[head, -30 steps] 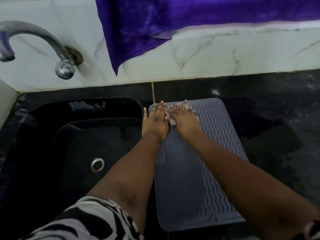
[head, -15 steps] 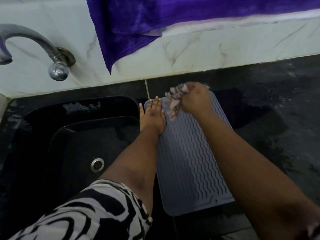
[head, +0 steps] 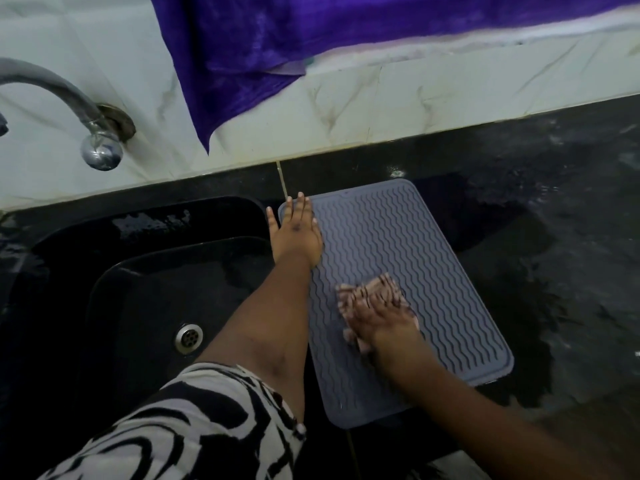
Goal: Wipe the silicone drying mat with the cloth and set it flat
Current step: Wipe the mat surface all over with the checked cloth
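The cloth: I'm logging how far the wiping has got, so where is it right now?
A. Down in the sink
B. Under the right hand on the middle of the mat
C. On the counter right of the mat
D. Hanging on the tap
B: the right hand presses the cloth onto the mat, mid-length, while the left hand lies flat on its far left corner.

Dim, soft indoor light. The tap (head: pixel 100 152) shows glare, the wet worktop (head: pixel 554 237) a faint sheen. Right hand (head: pixel 381 323) and cloth (head: pixel 374 292) are motion-blurred; wide-angle bending at edges.
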`<move>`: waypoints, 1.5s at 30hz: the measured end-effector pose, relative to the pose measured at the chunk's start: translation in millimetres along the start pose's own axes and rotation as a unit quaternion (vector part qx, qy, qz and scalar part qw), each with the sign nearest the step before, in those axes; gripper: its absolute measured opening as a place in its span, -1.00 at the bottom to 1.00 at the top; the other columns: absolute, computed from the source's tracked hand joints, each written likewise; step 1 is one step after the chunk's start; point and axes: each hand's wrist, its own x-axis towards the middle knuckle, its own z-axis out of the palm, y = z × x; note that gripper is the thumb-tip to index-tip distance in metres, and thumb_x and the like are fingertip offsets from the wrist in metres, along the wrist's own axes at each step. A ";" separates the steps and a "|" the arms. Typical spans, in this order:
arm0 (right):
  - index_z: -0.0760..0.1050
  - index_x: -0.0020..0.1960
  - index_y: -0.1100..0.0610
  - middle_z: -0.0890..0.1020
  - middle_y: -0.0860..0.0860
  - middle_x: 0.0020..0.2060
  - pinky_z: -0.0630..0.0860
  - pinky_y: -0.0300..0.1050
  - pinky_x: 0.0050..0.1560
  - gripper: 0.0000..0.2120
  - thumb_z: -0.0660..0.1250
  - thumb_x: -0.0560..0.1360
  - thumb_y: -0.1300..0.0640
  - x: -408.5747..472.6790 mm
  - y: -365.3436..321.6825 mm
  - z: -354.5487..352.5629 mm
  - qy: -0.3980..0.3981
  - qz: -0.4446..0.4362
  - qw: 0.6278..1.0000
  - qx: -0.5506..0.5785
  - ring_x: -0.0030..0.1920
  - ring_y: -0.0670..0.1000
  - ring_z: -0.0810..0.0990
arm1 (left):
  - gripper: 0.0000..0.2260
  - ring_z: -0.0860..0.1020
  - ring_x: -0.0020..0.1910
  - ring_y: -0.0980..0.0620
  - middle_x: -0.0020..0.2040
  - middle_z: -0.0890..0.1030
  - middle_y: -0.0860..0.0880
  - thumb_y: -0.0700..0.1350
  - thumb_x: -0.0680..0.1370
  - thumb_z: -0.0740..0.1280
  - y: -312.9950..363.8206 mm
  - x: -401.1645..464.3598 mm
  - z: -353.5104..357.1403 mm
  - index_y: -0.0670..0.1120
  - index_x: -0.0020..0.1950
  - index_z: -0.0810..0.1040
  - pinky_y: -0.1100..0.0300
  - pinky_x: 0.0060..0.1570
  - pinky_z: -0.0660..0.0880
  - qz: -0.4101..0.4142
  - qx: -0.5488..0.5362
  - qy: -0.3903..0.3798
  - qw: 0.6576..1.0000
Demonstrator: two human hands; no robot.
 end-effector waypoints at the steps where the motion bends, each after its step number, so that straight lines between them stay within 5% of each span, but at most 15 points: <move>1: 0.19 0.48 0.05 0.28 0.03 0.49 0.15 0.11 0.45 -0.47 0.21 0.53 0.12 -10.1 -4.7 -3.7 -0.017 0.053 0.991 0.118 0.49 0.13 0.20 | -0.51 -0.13 0.57 0.01 0.60 -0.07 0.04 0.02 0.66 -0.15 1.0 0.4 -2.2 -0.04 0.59 -0.06 -0.04 0.36 -0.47 0.003 0.018 -0.005 1.000; 3: 0.53 0.16 0.16 0.69 0.01 0.06 0.48 -0.13 0.15 -0.76 0.22 0.53 0.23 -15.9 1.8 -36.1 -0.020 0.129 0.927 0.351 0.13 -0.01 0.59 | -0.50 -0.18 0.57 -0.01 0.60 -0.12 -0.02 0.02 0.67 -0.17 4.6 -2.1 -9.7 -0.08 0.59 -0.11 -0.02 0.37 -0.46 0.020 0.069 -0.017 0.997; 5: 0.60 -0.09 0.13 0.71 -0.12 -0.30 0.55 -0.32 -0.25 -0.83 0.24 0.53 0.28 -12.5 17.3 -78.8 0.052 0.113 0.884 0.451 -0.24 -0.19 0.65 | -0.50 -0.21 0.57 -0.04 0.60 -0.17 -0.06 0.02 0.67 -0.16 9.5 -6.7 -18.3 -0.10 0.58 -0.16 -0.03 0.40 -0.43 0.054 0.091 -0.015 0.994; 8: 0.61 -0.09 0.06 0.69 -0.03 -0.21 0.56 -0.14 -0.19 -0.82 0.24 0.50 0.23 4.3 35.0 -132.2 0.079 0.100 0.863 0.489 -0.16 -0.07 0.64 | -0.52 -0.17 0.57 -0.07 0.60 -0.09 -0.11 -0.02 0.68 -0.09 17.9 -19.7 -29.2 -0.12 0.58 -0.05 -0.04 0.48 -0.32 0.068 0.012 -0.026 0.997; 12: 0.56 -0.08 -0.09 0.64 -0.09 -0.09 0.49 -0.29 -0.24 -0.83 0.31 0.47 0.18 32.6 22.7 -122.6 0.211 0.058 0.926 0.307 -0.12 -0.14 0.57 | -0.66 0.21 0.50 -0.12 0.46 0.35 -0.22 -0.10 0.64 0.08 18.7 -62.4 -22.3 -0.19 0.37 0.40 0.06 0.49 0.04 0.007 -0.101 0.034 0.994; 14: 0.48 0.27 0.00 0.53 0.03 0.27 0.48 -0.02 0.23 -0.66 0.27 0.52 0.22 37.8 11.1 -78.2 0.157 -0.007 0.963 0.218 0.27 0.04 0.48 | -0.62 0.22 0.50 -0.08 0.52 0.27 -0.17 -0.10 0.66 0.06 12.8 -77.9 -15.6 -0.15 0.46 0.31 0.08 0.44 0.18 0.019 -0.076 -0.004 0.997; 15: 0.32 0.42 0.04 0.34 0.10 0.44 0.23 0.19 0.45 -0.55 0.21 0.54 0.22 37.4 4.5 -52.8 0.098 -0.017 0.987 0.125 0.46 0.17 0.26 | -0.57 0.15 0.54 -0.06 0.57 0.15 -0.15 -0.10 0.67 0.02 10.3 -80.4 -13.3 -0.14 0.54 0.17 0.09 0.46 0.14 0.037 -0.042 -0.026 0.998; 17: -0.03 0.54 0.04 -0.03 0.10 0.56 -0.17 0.37 0.46 -0.42 0.12 0.59 0.14 31.1 -4.9 -14.3 0.036 0.012 0.998 -0.044 0.54 0.24 -0.15 | -0.53 0.07 0.56 -0.06 0.59 0.03 -0.13 -0.09 0.68 -0.03 8.1 -76.4 -14.6 -0.15 0.58 0.00 0.08 0.51 0.04 0.059 0.011 -0.047 0.997; 20: -0.09 0.54 0.01 -0.06 0.08 0.57 -0.19 0.34 0.46 -0.39 0.11 0.58 0.09 11.3 -11.6 0.7 0.029 0.019 0.997 -0.065 0.54 0.22 -0.16 | -0.52 0.06 0.56 -0.08 0.59 -0.01 -0.14 -0.09 0.68 -0.05 13.1 -72.4 -14.2 -0.18 0.58 -0.06 0.07 0.52 -0.03 0.047 0.048 -0.065 0.996; 27: 0.33 0.40 0.01 0.34 0.07 0.44 0.25 0.11 0.42 -0.57 0.20 0.54 0.02 -86.8 -16.8 6.2 -0.062 0.019 0.996 -0.054 0.44 0.11 0.28 | -0.51 0.00 0.57 -0.10 0.60 -0.04 -0.14 -0.10 0.67 -0.09 16.5 -74.3 -13.4 -0.21 0.58 -0.10 -0.06 0.52 -0.16 0.039 0.087 -0.097 0.991; 30: 0.59 -0.06 0.04 0.63 0.00 -0.13 0.49 -0.07 -0.07 -0.90 0.30 0.49 0.16 -97.8 -14.6 -33.2 -0.010 0.078 0.981 0.179 -0.06 0.03 0.59 | -0.52 -0.03 0.57 -0.08 0.60 -0.06 -0.13 -0.08 0.68 -0.14 17.0 -76.3 -17.5 -0.21 0.58 -0.11 -0.03 0.51 -0.24 0.035 0.084 -0.110 0.990; 32: 0.56 -0.20 0.07 0.61 0.00 -0.31 0.50 -0.12 -0.31 -0.82 0.26 0.48 0.27 -90.1 -1.3 -66.2 0.046 0.114 0.946 0.300 -0.26 0.02 0.60 | -0.51 -0.05 0.58 -0.08 0.60 -0.05 -0.13 -0.02 0.68 -0.15 17.3 -81.3 -19.2 -0.19 0.58 -0.09 -0.04 0.48 -0.30 0.035 0.068 -0.102 0.992; 38: 0.56 0.16 0.10 0.64 0.12 0.09 0.50 -0.12 0.02 -0.76 0.25 0.52 0.21 -46.9 -1.6 -84.1 0.172 0.081 0.950 0.245 0.01 0.06 0.59 | -0.53 0.06 0.56 -0.08 0.56 0.15 -0.15 0.01 0.67 0.01 19.8 -147.9 2.2 -0.17 0.54 0.18 0.02 0.50 -0.22 0.084 -0.083 0.006 0.993; 41: 0.32 0.42 0.17 0.33 0.15 0.45 0.19 0.08 0.48 -0.59 0.17 0.59 0.13 -43.3 -17.8 -26.4 0.060 0.022 0.981 0.183 0.43 0.16 0.31 | -0.51 -0.03 0.58 -0.03 0.59 0.04 -0.09 0.01 0.67 -0.02 20.4 -159.8 12.8 -0.14 0.58 0.05 0.02 0.49 -0.25 0.068 -0.056 -0.016 0.996; 45: 0.01 0.53 0.07 0.01 0.10 0.56 -0.09 0.26 0.49 -0.43 0.12 0.58 0.11 -58.8 -22.8 22.3 -0.001 0.032 0.999 -0.032 0.54 0.21 -0.04 | -0.51 0.01 0.57 -0.03 0.59 0.07 -0.08 0.00 0.67 -0.07 27.2 -155.6 11.5 -0.15 0.57 0.05 0.05 0.46 -0.33 0.047 -0.013 -0.004 0.999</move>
